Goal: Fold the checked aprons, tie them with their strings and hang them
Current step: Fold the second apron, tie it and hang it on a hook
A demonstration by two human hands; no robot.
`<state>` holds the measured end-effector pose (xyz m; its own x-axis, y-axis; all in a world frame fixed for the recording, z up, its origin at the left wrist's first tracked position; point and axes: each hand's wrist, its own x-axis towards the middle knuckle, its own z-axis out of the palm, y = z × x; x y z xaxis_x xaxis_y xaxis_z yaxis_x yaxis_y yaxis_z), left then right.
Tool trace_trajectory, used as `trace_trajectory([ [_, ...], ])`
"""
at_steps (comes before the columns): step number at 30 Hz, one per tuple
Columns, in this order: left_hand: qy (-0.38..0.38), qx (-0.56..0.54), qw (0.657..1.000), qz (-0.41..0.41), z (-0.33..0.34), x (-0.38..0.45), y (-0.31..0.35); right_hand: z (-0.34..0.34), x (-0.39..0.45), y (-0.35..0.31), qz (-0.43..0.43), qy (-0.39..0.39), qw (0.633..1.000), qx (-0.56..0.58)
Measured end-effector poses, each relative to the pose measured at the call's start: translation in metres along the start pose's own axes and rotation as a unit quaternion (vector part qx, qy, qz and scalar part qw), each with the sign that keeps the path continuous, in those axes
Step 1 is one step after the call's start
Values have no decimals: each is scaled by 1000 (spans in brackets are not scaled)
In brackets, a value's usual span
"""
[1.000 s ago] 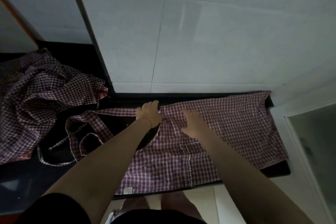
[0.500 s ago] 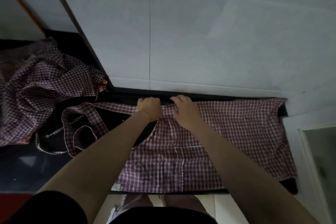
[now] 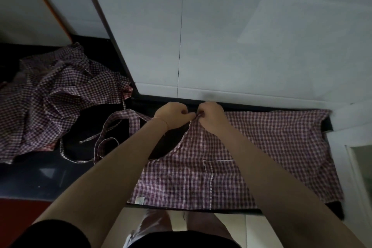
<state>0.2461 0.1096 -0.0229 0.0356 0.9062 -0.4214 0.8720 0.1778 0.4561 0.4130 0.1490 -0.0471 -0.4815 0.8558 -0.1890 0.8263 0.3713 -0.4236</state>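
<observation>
A red-and-white checked apron (image 3: 271,147) lies spread flat on the dark counter (image 3: 40,179), pocket side up. Its neck strap and strings (image 3: 112,133) trail in loops to the left. My left hand (image 3: 173,115) and my right hand (image 3: 211,117) sit close together at the apron's far edge by the wall. Both have curled fingers pinching the cloth at the top of the bib, and the cloth bunches a little between them.
A crumpled heap of more checked aprons (image 3: 52,98) lies on the counter at the left. A white tiled wall (image 3: 221,36) rises right behind the counter. A white ledge (image 3: 354,147) stands at the right. The floor and my legs show below the counter's front edge.
My right hand moved from flat on the apron's middle up to the far edge beside my left hand. Both hands closed on the cloth there.
</observation>
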Motion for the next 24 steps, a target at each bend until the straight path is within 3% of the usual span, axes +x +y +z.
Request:
trace_trajectory([
  [3,-38,117,992,-20,-14,0,-3,-34,-11,0,35,-102,994,36],
  [5,-128,110,983,-76,-22,-3,-5,-50,-15,3,48,-234,970,-53],
  [7,-302,89,942,-116,-28,-12,1,-64,-20,0,84,-374,910,-159],
  [9,-476,57,864,-156,-26,-17,7,-74,-22,-6,145,-505,828,-196],
  [10,-507,43,845,-165,-24,-19,10,-81,-26,-11,174,-550,788,-214],
  [11,-487,31,856,-168,-17,-17,9,-85,-29,-15,195,-580,758,-225],
  [13,-340,22,929,-147,-1,-9,9,-80,-29,-14,192,-573,765,-224],
  [15,-178,34,977,-110,19,-3,10,-65,-27,-6,173,-486,831,-208],
  [16,-147,20,984,-100,30,-1,10,-57,-27,-1,157,-414,874,-198],
  [18,-150,-39,984,-85,49,0,12,-39,-28,12,109,-263,941,-181],
  [20,-159,-93,980,-77,62,0,15,-25,-29,21,69,-175,971,-151],
  [24,-106,-142,981,-82,77,4,16,-10,-33,31,68,-165,979,-102],
])
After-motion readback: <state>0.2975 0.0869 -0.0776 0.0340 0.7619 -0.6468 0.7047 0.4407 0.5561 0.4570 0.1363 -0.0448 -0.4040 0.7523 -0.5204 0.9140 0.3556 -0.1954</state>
